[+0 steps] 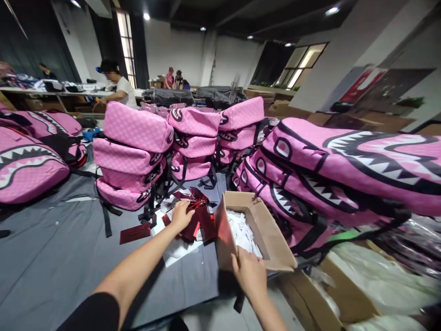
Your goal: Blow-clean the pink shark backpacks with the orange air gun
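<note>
From my remote seat, the left hand (181,215) reaches across the grey-covered bench (51,257) and settles its grip on a pile of dark red tags (198,216), fingers curled onto the topmost ones; the pile lies near frame centre, just at nine o'clock of an open cardboard box (265,230). The right hand (250,273) sits at the box's six o'clock corner, its grip clenched on the near flap. White paper slips (243,232) fill the box. One loose red tag (135,233) lies apart on the bench at nine o'clock of the pile. Stacks of pink shark-mouth backpacks (132,156) stand at eleven o'clock of the pile, with more backpacks (344,170) leaning at three o'clock, touching the box's far side. At twelve o'clock, well apart, a person in a white shirt (119,87) works at another bench.
</note>
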`<state>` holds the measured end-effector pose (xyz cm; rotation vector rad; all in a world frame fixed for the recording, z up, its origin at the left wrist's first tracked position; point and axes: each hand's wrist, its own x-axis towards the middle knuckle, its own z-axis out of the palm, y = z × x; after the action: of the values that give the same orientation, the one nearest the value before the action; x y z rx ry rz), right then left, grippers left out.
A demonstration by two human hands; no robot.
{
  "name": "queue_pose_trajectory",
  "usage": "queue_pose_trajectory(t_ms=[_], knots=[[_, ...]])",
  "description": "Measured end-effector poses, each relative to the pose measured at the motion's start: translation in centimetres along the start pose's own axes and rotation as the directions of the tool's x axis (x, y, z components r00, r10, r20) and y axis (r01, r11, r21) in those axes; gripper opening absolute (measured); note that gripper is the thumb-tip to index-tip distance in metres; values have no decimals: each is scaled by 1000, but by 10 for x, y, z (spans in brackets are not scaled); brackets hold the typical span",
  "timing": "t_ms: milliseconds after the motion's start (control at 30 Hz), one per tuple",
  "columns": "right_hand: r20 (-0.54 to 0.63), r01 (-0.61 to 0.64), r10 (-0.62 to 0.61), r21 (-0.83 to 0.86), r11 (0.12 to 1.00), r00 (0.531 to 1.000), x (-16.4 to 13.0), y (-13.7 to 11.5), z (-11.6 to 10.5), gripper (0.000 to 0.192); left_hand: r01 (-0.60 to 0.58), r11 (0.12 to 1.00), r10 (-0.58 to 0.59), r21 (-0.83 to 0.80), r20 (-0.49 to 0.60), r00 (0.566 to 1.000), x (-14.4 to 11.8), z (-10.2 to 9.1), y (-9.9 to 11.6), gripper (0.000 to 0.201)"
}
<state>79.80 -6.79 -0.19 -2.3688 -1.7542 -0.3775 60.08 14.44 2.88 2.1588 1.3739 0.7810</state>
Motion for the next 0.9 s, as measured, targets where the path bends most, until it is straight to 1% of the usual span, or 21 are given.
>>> queue_pose_trajectory(t_ms=[67,133,167,233,300,333,367,400,433,500,533,567,600,633,667,700,767,800,833,867,900], knots=[[-107,93,-90,28,995,990,-6,11,11,20,79,988,-88,130,66,994,42,35,23,66],[-212,168,-151,63,984,966,-11,19,18,21,130,970,-158,205,128,979,70,63,29,93],[-248,195,-169,84,977,954,-12,22,20,23,152,964,-186,220,141,972,80,74,27,105],[-280,224,-181,129,966,943,-13,27,21,24,218,948,-248,232,110,962,88,89,15,121],[-278,248,-197,162,955,940,-13,28,22,25,233,939,-256,252,61,965,87,96,1,126],[-271,254,-203,170,952,941,-12,29,22,26,196,944,-216,266,47,975,84,98,-5,123],[-263,251,-201,174,952,944,-12,28,22,26,129,952,-148,278,45,988,82,100,-8,115],[-252,235,-187,175,956,949,-11,27,23,26,45,958,-63,283,52,997,81,101,-10,104],[-238,210,-165,175,962,957,-10,26,22,27,-40,960,21,278,72,997,80,103,-10,87],[-219,148,-107,180,973,970,-9,23,19,29,-157,958,128,242,131,983,83,106,-7,49],[-221,123,-81,188,974,972,-9,21,15,32,-185,958,151,220,162,975,85,105,-5,36],[-231,106,-58,205,973,971,-10,19,10,34,-198,959,159,202,191,969,86,102,-4,29],[-253,91,-30,234,968,967,-13,16,3,37,-197,963,159,185,202,966,86,95,-5,28],[-284,75,7,277,958,959,-16,12,-5,38,-188,968,157,168,184,970,82,84,-6,28],[-316,65,47,336,940,948,-20,8,-13,38,-180,973,161,147,134,978,76,68,-10,28],[-332,62,86,411,910,939,-25,1,-19,38,-182,976,175,121,64,983,65,47,-14,29],[-305,46,170,592,805,937,-34,-17,-21,34,-202,977,209,64,-116,971,33,-9,-24,30],[-237,9,215,690,724,948,-37,-29,-16,31,-220,974,225,46,-196,954,12,-42,-29,30],[-124,-66,258,783,618,958,-39,-43,-7,29,-229,973,231,39,-263,937,-11,-76,-32,30],[35,-185,304,857,482,952,-40,-59,7,29,-227,973,232,50,-293,927,-35,-110,-35,29],[230,-344,350,886,310,908,-39,-76,23,32,-220,973,232,76,-325,917,-60,-142,-37,27]])
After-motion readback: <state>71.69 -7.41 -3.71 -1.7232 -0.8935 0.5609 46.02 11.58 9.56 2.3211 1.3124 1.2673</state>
